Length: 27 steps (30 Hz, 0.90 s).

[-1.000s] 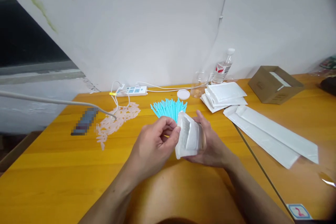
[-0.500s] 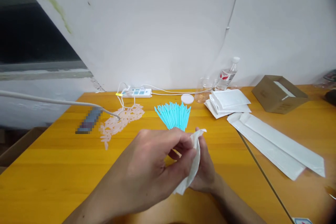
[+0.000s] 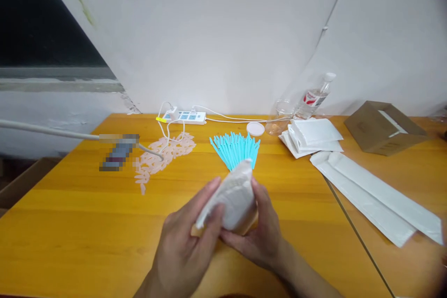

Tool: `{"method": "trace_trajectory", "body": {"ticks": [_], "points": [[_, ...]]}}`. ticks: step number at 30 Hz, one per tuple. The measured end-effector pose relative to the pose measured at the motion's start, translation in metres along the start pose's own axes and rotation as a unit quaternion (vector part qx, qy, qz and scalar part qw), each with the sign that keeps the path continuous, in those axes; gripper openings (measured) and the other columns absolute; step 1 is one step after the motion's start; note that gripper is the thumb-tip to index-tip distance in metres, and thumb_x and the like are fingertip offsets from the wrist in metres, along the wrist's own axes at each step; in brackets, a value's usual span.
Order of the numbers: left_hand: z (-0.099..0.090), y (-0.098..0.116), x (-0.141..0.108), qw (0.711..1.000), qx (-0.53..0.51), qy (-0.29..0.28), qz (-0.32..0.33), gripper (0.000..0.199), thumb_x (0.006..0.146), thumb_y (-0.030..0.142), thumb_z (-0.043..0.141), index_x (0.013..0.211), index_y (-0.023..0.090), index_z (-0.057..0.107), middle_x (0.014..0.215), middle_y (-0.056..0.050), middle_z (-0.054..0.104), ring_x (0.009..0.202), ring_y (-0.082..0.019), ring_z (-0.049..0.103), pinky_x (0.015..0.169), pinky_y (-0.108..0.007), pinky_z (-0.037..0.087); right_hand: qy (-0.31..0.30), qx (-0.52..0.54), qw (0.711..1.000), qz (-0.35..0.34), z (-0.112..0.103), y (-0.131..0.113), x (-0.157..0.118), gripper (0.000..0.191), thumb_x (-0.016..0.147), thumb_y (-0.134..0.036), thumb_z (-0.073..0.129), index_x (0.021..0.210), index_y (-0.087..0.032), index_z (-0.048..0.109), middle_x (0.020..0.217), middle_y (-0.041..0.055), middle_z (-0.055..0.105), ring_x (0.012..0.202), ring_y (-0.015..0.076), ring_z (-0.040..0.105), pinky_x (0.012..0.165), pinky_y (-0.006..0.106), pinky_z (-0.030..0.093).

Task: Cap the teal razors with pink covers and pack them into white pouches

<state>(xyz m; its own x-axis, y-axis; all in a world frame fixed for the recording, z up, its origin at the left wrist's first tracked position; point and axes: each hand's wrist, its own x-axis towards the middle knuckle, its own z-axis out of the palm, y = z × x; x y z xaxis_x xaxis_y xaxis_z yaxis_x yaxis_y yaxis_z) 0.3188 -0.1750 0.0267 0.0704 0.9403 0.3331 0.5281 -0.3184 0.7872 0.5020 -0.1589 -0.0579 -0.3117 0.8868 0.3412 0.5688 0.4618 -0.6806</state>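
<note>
Now both hands clamp one white pouch at lower centre of the frame.
Left hand (image 3: 188, 247) grips the pouch (image 3: 233, 198) along its lower left edge; right hand (image 3: 258, 233) cups it from behind and beneath, so the two hands meet around it above the table (image 3: 70, 223). Its long axis tilts from lower left up to upper right, the tip pointing at the blue sticks (image 3: 237, 149) just beyond. Neither hand is clearly nearer them.

Two bare forearms, no sleeves in view; left hand (image 3: 188, 247) and right hand (image 3: 256, 237) ungloved, without rings, watch or bracelets.
</note>
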Motion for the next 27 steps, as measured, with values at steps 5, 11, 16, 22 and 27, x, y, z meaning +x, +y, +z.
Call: {"method": "trace_trajectory", "body": {"ticks": [5,11,16,22,27], "points": [[-0.013,-0.031,0.016,1.000,-0.007,0.005,-0.030,0.030,0.097,0.025,0.057,0.124,0.025,0.070,0.114,-0.003,0.076,0.094,-0.017,0.074,0.079,-0.022,0.059,0.031,0.222,0.969,0.102,0.000,-0.016,0.013,0.097,0.078,-0.054,0.077,0.156,-0.029,0.026,0.147,0.0148,0.050,0.130,0.0359,0.053,0.107,0.055,0.046],[-0.019,-0.043,0.017,0.998,0.002,-0.060,-0.012,0.026,0.096,0.020,0.053,0.111,0.023,0.075,0.109,-0.004,0.077,0.097,-0.016,0.072,0.084,-0.021,0.057,-0.140,0.490,0.840,0.184,-0.016,-0.015,0.029,0.040,0.094,-0.056,0.058,0.104,-0.019,0.069,0.090,0.0044,0.069,0.075,0.0162,0.060,0.069,0.029,0.049],[-0.015,-0.042,0.011,0.989,0.000,-0.143,-0.026,0.032,0.093,0.026,0.062,0.124,0.025,0.071,0.124,-0.008,0.072,0.107,-0.019,0.070,0.091,-0.024,0.056,-0.106,0.455,0.852,0.236,-0.012,-0.014,0.039,0.046,0.091,-0.058,0.061,0.076,-0.015,0.065,0.067,-0.0016,0.051,0.059,0.0090,0.039,0.054,0.023,0.030],[-0.009,-0.054,0.008,0.983,-0.039,-0.158,-0.082,0.028,0.099,0.032,0.057,0.119,0.027,0.076,0.117,-0.006,0.076,0.103,-0.018,0.072,0.091,-0.025,0.057,-0.083,0.487,0.820,0.291,-0.005,-0.004,0.032,0.047,0.090,-0.057,0.063,0.073,-0.014,0.065,0.065,-0.0014,0.051,0.059,0.0089,0.038,0.056,0.024,0.028],[-0.005,-0.059,0.004,0.983,-0.050,-0.150,-0.089,0.022,0.096,0.029,0.062,0.108,0.029,0.080,0.106,-0.002,0.079,0.094,-0.017,0.075,0.086,-0.023,0.059,-0.079,0.509,0.796,0.317,-0.007,0.000,0.020,0.044,0.088,-0.056,0.066,0.076,-0.014,0.069,0.070,0.0009,0.059,0.061,0.0106,0.045,0.059,0.024,0.032]]}}
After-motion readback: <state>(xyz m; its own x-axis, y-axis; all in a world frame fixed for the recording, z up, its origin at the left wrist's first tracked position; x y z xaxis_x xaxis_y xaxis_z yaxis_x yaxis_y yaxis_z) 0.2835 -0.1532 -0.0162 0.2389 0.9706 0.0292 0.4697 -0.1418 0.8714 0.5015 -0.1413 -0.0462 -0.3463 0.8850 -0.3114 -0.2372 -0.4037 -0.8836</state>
